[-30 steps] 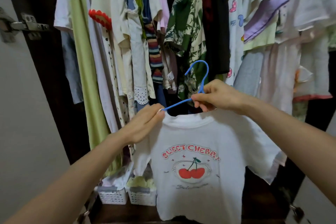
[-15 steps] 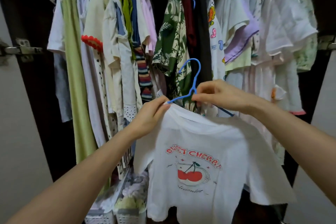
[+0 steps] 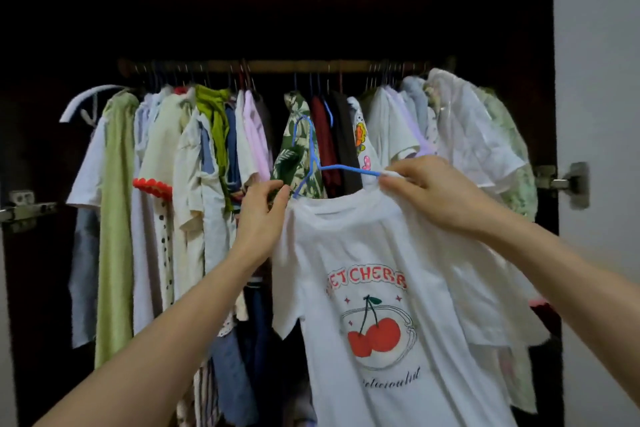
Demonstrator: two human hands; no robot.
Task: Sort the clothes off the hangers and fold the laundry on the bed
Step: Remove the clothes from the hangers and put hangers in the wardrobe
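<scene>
A soft white cotton cherry-print T-shirt hangs below both hands. The right hand pinches its ribbed collar around the thin blue wire hanger; the left hand pinches the opposite shoulder.

Dark wardrobe, open, w/ rail and door hardware.

Wardrobe interior is v. dark brown, upper part nearly black. Wooden rail runs horiz. across it, below the dark top section. Metal hinge on the R side, fixed where the dark frame meets a pale grey panel that fills the R edge top to bottom. Second metal hinge on the L side at approx. the same height; a thin pale strip shows below it at the L edge.
</scene>
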